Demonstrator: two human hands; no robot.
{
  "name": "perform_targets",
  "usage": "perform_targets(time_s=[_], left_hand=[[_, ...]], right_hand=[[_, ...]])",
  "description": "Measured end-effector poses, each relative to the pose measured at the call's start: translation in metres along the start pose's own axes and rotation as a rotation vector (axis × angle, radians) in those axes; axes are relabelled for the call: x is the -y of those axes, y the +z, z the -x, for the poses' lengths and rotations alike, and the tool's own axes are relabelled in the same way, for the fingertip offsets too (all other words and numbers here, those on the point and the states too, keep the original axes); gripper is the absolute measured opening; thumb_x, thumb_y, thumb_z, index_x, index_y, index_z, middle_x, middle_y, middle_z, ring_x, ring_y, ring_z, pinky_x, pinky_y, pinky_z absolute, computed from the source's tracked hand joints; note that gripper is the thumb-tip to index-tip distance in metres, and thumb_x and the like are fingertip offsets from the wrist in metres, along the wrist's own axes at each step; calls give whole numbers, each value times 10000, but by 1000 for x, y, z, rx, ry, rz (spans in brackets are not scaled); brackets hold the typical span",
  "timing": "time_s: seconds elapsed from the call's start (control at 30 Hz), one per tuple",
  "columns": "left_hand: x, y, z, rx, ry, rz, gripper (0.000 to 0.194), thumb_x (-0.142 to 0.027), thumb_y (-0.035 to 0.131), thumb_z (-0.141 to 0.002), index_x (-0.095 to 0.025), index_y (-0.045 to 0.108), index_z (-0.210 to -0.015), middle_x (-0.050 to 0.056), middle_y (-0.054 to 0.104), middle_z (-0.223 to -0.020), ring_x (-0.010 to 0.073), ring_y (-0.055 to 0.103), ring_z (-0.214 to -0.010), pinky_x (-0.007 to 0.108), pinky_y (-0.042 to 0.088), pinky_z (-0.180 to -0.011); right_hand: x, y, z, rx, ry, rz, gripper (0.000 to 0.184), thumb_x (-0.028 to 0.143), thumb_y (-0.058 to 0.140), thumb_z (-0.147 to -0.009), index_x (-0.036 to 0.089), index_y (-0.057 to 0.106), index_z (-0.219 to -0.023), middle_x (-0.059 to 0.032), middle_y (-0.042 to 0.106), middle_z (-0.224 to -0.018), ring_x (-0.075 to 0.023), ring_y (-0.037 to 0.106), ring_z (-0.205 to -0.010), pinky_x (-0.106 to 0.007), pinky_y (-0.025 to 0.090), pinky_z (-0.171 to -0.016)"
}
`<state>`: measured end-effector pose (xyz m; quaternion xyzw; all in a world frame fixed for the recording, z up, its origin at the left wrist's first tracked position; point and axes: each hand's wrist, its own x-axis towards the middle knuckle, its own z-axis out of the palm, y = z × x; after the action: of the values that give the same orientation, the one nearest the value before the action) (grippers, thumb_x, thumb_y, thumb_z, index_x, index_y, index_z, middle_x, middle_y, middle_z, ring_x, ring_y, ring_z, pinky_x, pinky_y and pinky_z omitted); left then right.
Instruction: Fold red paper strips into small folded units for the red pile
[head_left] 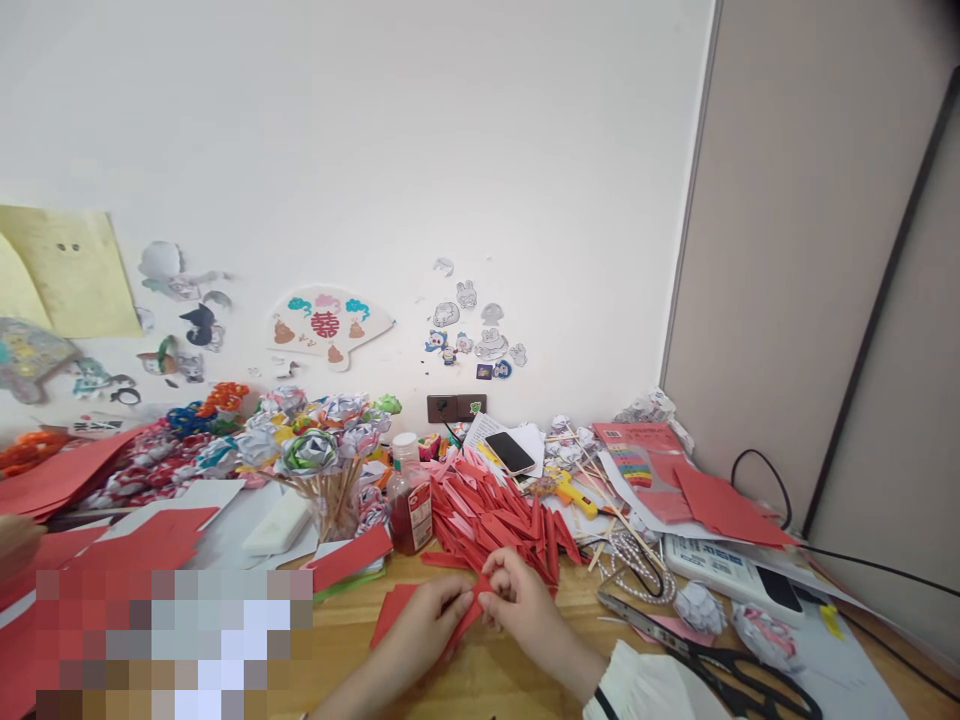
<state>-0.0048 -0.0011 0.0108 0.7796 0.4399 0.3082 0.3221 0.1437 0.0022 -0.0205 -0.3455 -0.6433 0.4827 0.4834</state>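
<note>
Both hands meet over the front of the wooden table. My left hand (429, 618) pinches a piece of red paper (474, 607) between thumb and fingers. From the other side, my right hand (519, 597) grips the same paper with its fingertips; much of the sheet is hidden by the hands. Under and beside my left hand lie flat red paper sheets (389, 608). Just beyond my hands rises a large heap of folded red paper strips (487, 510).
A bottle of red liquid (410, 510) stands left of the heap, near a cup of paper flowers on sticks (330, 500). Behind lies a phone (510, 453). To the right are a yellow glue gun (576, 494) and black-handled scissors (720, 665). Another person's hand (19, 545) shows far left.
</note>
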Motion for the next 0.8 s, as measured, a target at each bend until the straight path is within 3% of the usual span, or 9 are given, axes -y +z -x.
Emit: perform_targets(time_s=[0.27, 0.53, 0.8], left_hand=[[12, 4, -3, 60, -29, 92, 165, -273, 496, -672, -143, 516, -574, -52, 469, -529, 93, 418, -527, 180, 306, -493], [15, 10, 0, 156, -156, 308, 170, -330, 488, -663, -166, 455, -634, -67, 475, -501, 72, 426, -383, 178, 307, -372], [6, 0, 2, 181, -155, 256, 61, -209, 482, -628, -162, 450, -606, -79, 448, -462, 70, 435, -372, 164, 300, -353]], right_hand=[[2, 1, 1, -31, -26, 87, 165, 129, 475, -680, 195, 406, -814, 84, 386, -521, -75, 406, -470, -170, 306, -457], [1, 2, 3, -12, -48, 170, 211, 80, 455, -659, 200, 431, -831, 86, 359, -512, -76, 367, -469, -171, 272, -458], [8, 1, 4, -17, -53, 170, 203, 124, 463, -683, 192, 431, -871, 92, 360, -497, -78, 376, -453, -175, 289, -454]])
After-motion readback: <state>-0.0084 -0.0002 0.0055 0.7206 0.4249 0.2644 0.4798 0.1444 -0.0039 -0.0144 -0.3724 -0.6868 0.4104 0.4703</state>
